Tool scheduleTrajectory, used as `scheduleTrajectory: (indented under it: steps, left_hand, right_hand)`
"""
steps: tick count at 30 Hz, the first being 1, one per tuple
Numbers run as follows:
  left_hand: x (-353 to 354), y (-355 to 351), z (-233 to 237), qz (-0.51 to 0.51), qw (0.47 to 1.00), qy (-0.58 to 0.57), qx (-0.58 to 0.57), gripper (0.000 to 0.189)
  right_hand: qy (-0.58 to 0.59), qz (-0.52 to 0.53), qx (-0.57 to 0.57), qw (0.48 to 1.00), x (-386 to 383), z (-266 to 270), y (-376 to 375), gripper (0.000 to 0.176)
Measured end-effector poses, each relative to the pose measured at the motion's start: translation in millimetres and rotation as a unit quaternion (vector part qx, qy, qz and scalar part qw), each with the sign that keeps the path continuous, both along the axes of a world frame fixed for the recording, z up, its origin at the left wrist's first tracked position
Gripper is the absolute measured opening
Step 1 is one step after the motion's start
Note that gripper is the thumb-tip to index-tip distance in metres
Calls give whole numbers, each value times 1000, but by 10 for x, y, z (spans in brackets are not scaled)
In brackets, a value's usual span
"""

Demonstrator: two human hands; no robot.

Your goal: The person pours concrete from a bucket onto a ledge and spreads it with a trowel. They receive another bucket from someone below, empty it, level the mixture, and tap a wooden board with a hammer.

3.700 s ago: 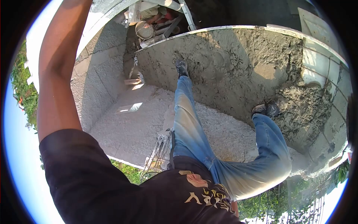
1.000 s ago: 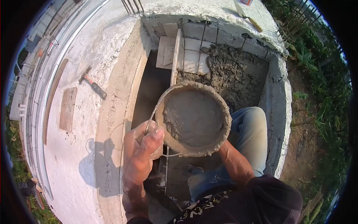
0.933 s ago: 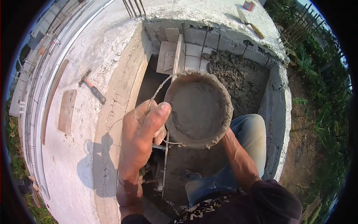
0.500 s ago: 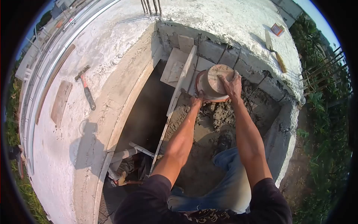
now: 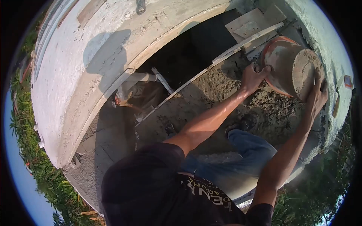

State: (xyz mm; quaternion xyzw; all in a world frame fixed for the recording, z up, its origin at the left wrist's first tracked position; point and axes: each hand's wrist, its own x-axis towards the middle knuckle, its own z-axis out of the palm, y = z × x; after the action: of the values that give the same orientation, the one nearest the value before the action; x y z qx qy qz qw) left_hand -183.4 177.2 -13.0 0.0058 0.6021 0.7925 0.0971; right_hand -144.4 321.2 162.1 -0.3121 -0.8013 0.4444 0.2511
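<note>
An orange bucket [image 5: 286, 69] crusted with cement is tipped mouth-down over a heap of wet grey concrete [image 5: 271, 109] inside a walled pit. My left hand [image 5: 253, 75] grips the bucket's rim on its left side. My right hand [image 5: 316, 96] presses flat against the bucket's cement-caked bottom. Both arms are stretched out in front of me. My legs in blue jeans [image 5: 249, 150] stand in the concrete below.
A white plastered wall top [image 5: 75, 75] curves around the left. A long wooden board [image 5: 226, 52] runs diagonally across the pit beside a dark opening [image 5: 181, 56]. Another person [image 5: 130, 98] crouches down in that opening. Grass [image 5: 45, 177] lies outside, lower left.
A second ago I held the full bucket upright by its wire handle. It has since been carried to the far corner and turned over onto the concrete, with my view swinging right.
</note>
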Motion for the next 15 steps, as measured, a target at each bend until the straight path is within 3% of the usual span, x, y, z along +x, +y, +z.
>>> scheduleTrajectory:
  steps: [3, 5, 7, 9, 11, 12, 15]
  left_hand:
    - [205, -972, 378, 2, 995, 29, -99, 46]
    - [347, -1480, 483, 26, 989, 47, -141, 45]
    - [592, -1912, 288, 32, 945, 180, -272, 43]
    - [863, -2286, 82, -19, 927, 183, -328, 31]
    - [1177, -2740, -636, -51, 938, 156, -305, 15]
    - [1283, -3082, -687, -117, 859, 219, -448, 8]
    - [1691, -4080, -1217, -205, 777, 126, -582, 10]
  right_hand:
    - [-40, 11, 96, 995, 429, -226, -73, 60]
    - [-57, 0, 79, 995, 569, -361, -287, 58]
    - [-73, 30, 19, 997, 612, -438, -461, 56]
    - [-84, 51, 24, 995, 636, -505, -546, 55]
    - [-103, 64, 35, 992, 604, -551, -675, 54]
    - [-102, 69, 37, 992, 614, -528, -711, 54]
    - [-183, 55, 155, 969, 731, -370, -911, 55]
